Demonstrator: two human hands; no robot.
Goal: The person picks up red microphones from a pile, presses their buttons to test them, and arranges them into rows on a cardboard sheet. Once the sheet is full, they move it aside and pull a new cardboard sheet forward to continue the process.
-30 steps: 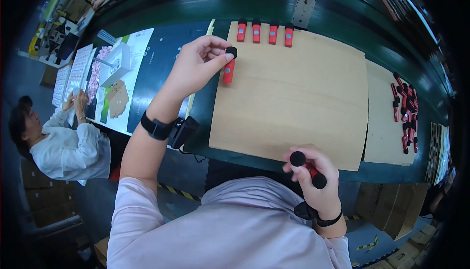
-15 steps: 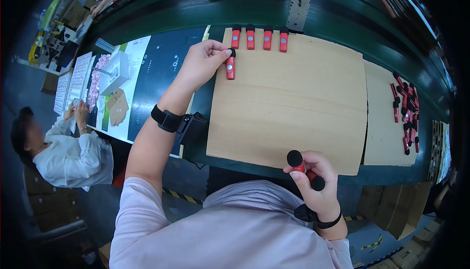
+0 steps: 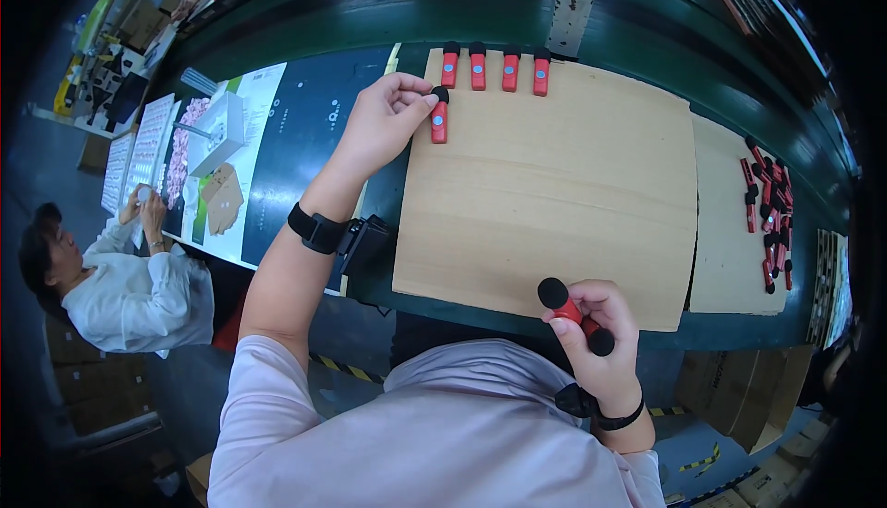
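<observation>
At the far left corner of the cardboard sheet, my left hand pinches the black foam tip of a small red microphone that lies on the board. Beyond it, a row of several similar red microphones lies along the board's far edge, black tips pointing away. Over the near edge, my right hand is closed around red microphones; two black foam tips show, one at the upper left and one lower down by the palm. The fingers partly hide their red bodies.
A second cardboard piece at the right carries a pile of red microphones. A worn metal post stands behind the board. At the left are a white box and a seated person handling a small round piece.
The microphones in my right hand have tilted slightly, the upper tip shifting a little up and left. My left hand keeps its pinch on the microphone; the whole view has shifted slightly.
</observation>
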